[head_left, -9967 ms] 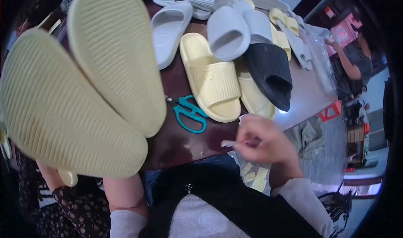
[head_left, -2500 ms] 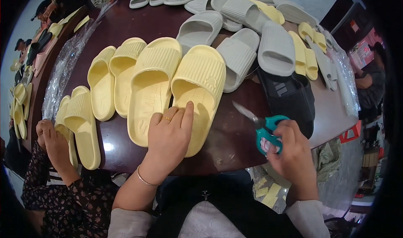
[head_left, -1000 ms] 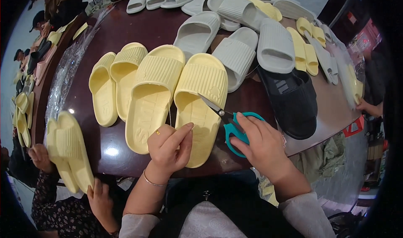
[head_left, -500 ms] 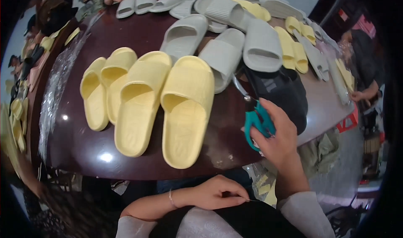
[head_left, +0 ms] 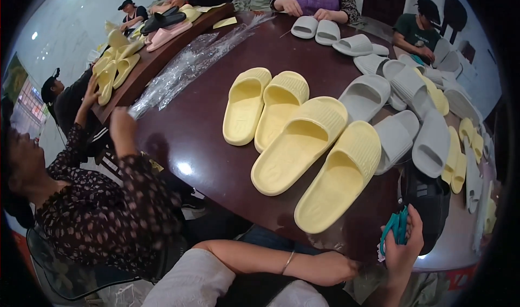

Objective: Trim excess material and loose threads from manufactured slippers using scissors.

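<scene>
My right hand [head_left: 407, 248], at the table's near right edge, grips a pair of scissors [head_left: 400, 227] by their teal handles. The metal end points away from me, beside a black object [head_left: 431, 212] whose kind I cannot tell. My left forearm lies across my lap. My left hand [head_left: 327, 269] is closed just below the table edge; what its fingers hold, if anything, is too blurred to make out. Nearest on the tabletop are a larger pair of yellow slide slippers [head_left: 336, 182], with a smaller yellow pair [head_left: 246, 109] behind to their left. All lie sole down.
Several grey slippers [head_left: 392, 136] and small yellow ones [head_left: 457, 166] crowd the right side of the dark glossy table [head_left: 216, 182]. Clear plastic wrap [head_left: 181, 71] lies along its left edge. A person in a patterned blouse [head_left: 103, 209] sits close on my left; others work farther back.
The view has swung left, bringing the person on my left fully into sight. My right hand still holds the scissors. The thin strand formerly at my left fingertips no longer shows clearly.
</scene>
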Demonstrator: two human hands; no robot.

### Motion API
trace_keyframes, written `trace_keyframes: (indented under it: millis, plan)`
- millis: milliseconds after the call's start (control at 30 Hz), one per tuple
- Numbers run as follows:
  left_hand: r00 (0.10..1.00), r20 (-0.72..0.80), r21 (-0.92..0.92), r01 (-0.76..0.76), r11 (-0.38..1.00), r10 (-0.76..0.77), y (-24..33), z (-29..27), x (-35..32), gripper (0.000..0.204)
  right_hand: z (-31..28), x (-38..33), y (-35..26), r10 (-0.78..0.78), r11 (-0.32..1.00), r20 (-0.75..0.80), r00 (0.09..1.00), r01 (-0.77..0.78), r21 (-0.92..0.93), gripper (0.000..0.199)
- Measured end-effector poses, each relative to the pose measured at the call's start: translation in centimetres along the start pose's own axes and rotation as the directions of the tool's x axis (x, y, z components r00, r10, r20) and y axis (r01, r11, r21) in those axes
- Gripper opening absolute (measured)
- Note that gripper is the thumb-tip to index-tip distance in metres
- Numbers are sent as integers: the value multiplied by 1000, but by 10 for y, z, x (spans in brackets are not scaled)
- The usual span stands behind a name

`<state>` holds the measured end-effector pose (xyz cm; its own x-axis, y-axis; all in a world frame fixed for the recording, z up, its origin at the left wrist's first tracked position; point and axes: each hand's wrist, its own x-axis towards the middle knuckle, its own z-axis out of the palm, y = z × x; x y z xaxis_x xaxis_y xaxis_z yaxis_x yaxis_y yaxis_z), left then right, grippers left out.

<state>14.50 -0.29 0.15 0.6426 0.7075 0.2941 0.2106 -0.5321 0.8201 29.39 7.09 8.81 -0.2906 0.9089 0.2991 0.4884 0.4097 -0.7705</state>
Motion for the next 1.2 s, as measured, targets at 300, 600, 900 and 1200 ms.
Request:
trace_keyframes:
  millis: [300,600,900,1200]
  plan:
    - [947,-214,630,-55,775,241,3,-68,12,37,-8,-3,19,-176,970,-42,983,166,-177,58]
    - [886,-462,766,415,492,-28,-8,-113,2,51,6,1,20,-96,989,-39,995,91,-120,57]
    - [697,-689,631,712,308,-199,-19,-167,-31,53,12,22,15,-254,947,5,967,250,-201,56]
    - [728,-658,715,684,144,-192,-23,-192,-18,49,19,34,21,-279,934,77,957,289,-210,54]
